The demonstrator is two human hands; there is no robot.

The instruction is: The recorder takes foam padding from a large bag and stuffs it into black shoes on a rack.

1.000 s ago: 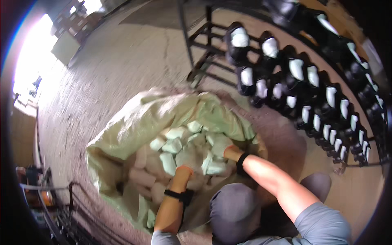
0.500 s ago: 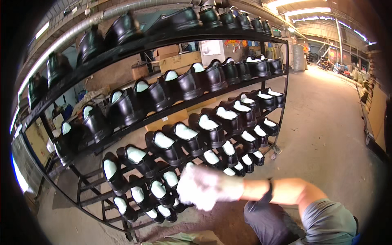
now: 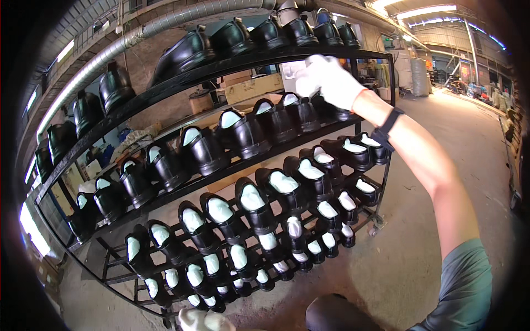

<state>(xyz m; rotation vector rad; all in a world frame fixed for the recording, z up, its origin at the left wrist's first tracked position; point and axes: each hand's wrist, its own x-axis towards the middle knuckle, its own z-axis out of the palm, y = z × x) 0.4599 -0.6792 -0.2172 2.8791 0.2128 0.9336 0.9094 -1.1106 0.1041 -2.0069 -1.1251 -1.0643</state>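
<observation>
**Gloved hand at the rack's right end**

The right hand (image 3: 329,81), gloved white, reaches the shoe rack (image 3: 165,88) near its upper right corner, clutching white stuffing (image 3: 309,77) beside a black shoe (image 3: 326,107). The left hand (image 3: 205,320), low down, grips more stuffing.

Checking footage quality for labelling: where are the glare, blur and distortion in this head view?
Head view: glare at the ceiling lights and left rim; the white-wrapped right hand looks overexposed and slightly soft; the shoe rack bows from fisheye; corners are vignetted black.
</observation>
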